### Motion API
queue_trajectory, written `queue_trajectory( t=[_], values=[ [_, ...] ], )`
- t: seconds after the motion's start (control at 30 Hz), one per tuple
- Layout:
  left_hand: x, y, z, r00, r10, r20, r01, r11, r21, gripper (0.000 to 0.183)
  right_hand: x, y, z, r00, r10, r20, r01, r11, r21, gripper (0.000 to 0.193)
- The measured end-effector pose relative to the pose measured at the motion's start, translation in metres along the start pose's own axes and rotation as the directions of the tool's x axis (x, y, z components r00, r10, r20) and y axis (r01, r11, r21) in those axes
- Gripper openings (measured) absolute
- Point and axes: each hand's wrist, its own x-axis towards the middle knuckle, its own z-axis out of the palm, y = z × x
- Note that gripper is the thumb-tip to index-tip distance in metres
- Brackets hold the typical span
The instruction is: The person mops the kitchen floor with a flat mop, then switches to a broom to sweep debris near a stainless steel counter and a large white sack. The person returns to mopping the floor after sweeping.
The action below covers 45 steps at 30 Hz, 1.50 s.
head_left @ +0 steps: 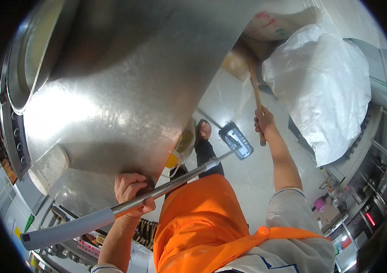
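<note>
My left hand (132,193) is closed around the metal pole of a long-handled floor brush (179,179), its curled fingers close to the edge of a steel table (157,91). The pole's grey plastic grip slants down past that hand to the lower left. At the other end, the brush's flat blue-grey head rests on the floor near my foot, with dark bristles along one side. Out to the right, my right hand (265,122) grips a wooden stick (256,88). The stick's far end reaches into shadow beside a brown sack, so its tip cannot be made out.
A large white plastic bag (318,86) bulges at the right. On the table stand a whitish cup-like container (49,169) and, at the far left, a big metal pot (31,54). Under the table edge sits a yellowish container (184,144). Shelves line the right side.
</note>
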Motion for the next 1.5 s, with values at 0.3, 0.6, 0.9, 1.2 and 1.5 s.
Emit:
queue_trajectory(
  t=[0.3,0.6,0.9,1.2,1.5],
  values=[
    [-0.002,-0.003,0.001,1.000,0.011,-0.029,-0.012,0.999,-0.032,0.036,0.097,0.050,-0.058,0.994,-0.037,-0.106,0.005,0.956,-0.294,0.038],
    [0.005,0.001,0.000,0.998,0.043,-0.044,-0.043,0.999,-0.001,0.031,-0.052,0.066,-0.054,0.998,0.057,-0.004,-0.056,0.962,-0.267,0.047],
    [0.001,-0.001,-0.001,1.000,0.017,-0.024,-0.017,1.000,-0.001,0.034,0.106,0.119,-0.036,0.919,-0.388,0.067,0.329,0.663,-0.673,0.055],
    [0.004,0.001,0.000,0.998,0.045,-0.036,-0.045,0.999,-0.012,0.030,-0.063,0.118,-0.052,0.999,-0.027,-0.024,0.012,0.870,-0.493,0.066],
    [0.006,0.003,-0.001,0.999,0.038,-0.029,-0.039,0.999,-0.018,0.032,0.000,0.155,-0.012,0.933,-0.354,0.070,0.302,0.659,-0.689,0.051]
  ],
)
